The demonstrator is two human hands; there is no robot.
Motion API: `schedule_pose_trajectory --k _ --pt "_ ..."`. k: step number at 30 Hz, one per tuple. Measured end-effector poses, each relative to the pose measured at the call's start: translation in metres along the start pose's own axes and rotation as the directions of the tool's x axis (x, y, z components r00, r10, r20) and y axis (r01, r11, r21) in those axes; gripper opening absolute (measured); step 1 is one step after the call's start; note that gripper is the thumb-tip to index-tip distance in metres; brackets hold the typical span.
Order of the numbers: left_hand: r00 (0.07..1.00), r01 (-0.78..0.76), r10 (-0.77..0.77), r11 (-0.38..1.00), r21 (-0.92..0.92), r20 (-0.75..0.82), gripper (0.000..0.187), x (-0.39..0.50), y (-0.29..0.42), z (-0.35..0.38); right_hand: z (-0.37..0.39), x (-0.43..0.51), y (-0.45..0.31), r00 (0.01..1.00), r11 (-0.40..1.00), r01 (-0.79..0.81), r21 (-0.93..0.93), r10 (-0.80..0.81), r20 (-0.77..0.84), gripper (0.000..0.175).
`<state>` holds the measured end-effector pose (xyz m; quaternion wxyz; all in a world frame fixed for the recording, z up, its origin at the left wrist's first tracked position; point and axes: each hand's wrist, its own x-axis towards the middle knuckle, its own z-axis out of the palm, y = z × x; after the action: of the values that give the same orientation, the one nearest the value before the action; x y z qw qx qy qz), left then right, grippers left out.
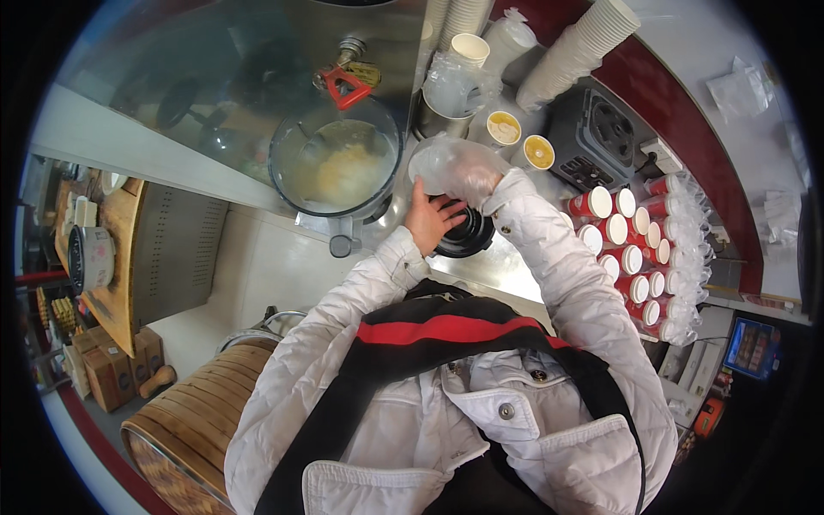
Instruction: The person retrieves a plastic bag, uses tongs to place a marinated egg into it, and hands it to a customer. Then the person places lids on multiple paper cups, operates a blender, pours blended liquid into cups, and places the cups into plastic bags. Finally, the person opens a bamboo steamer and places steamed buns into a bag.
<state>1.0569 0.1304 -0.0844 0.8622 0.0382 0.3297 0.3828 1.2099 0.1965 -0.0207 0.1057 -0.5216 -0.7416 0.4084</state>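
Observation:
My left hand is bare, its fingers spread in front of a black round appliance part. Just above it, my right hand is inside a loose clear plastic glove or bag; its fingers are blurred by the plastic, so their grip cannot be told. The raised fingertip of my left hand is close to the plastic; contact is unclear. To the left stands a large clear bowl of cloudy liquid with a pale yellowish mass, below a tap with a red handle. Two cups with yellow contents stand beyond my right hand.
Stacked paper cups lean at the back, near a grey and black machine. Many red cups with white lids crowd the right side beside my sleeve. Bamboo steamers stand low at left, below a wooden-topped counter.

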Motion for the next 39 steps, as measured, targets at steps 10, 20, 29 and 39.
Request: schedule_pose_trajectory --k 10,20,29,39 --pt "0.965 -0.053 0.161 0.892 0.448 -0.205 0.022 -0.091 -0.03 -0.115 0.056 -0.1 0.012 0.98 0.974 0.143 0.175 -0.164 0.11 0.04" --pt "0.222 -0.761 0.469 0.632 0.149 -0.855 0.021 -0.262 0.053 -0.304 0.068 -0.116 0.009 0.937 0.705 -0.307 0.64 0.105 0.334 0.033" --pt "-0.047 -0.804 0.73 0.377 0.46 -0.681 0.064 -0.263 0.249 -0.266 0.082 -0.103 -0.033 0.976 0.627 -0.205 0.751 0.078 0.202 0.033" --pt "0.972 -0.235 0.144 0.647 0.725 0.187 0.047 -0.142 -0.02 -0.074 0.081 -0.138 -0.037 0.951 0.914 0.087 0.396 0.043 -0.308 0.041"
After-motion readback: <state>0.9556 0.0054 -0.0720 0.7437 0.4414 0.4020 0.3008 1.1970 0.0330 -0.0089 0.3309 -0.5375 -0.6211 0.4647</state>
